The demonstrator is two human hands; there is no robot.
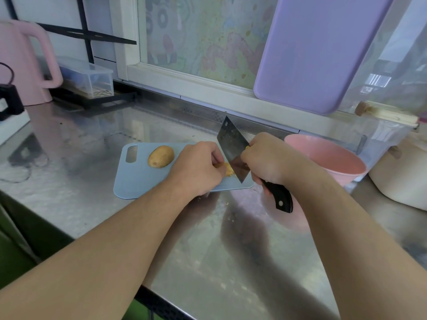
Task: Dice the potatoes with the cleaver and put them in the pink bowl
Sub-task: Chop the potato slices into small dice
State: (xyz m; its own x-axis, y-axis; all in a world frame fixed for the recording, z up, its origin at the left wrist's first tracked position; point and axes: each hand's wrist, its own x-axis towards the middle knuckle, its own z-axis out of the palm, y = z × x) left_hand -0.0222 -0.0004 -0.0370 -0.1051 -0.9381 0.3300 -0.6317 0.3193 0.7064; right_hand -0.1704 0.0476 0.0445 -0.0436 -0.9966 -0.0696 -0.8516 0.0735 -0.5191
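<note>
Your right hand point(268, 161) is wrapped around the black handle of the cleaver point(233, 150), fingers curled tight near the blade's base; the blade stands tilted, its edge down on the cut potato piece point(227, 169) near the front right corner of the blue cutting board point(138, 179); your left hand point(197, 169) sits just left of the blade, fingers curled down and pinching that piece against the board, so most of it is hidden. A whole potato point(161, 156) lies toward the board's back left, near the handle slot, apart from your hands; the board rests on the steel countertop point(92, 146), towards its back edge. The pink bowl point(328, 158) stands just right of the board, behind your right wrist; its contents cannot be made out. A lilac board point(318, 54) leans against the window at the back right; a pink kettle point(23, 63) stands at the back left corner.
</note>
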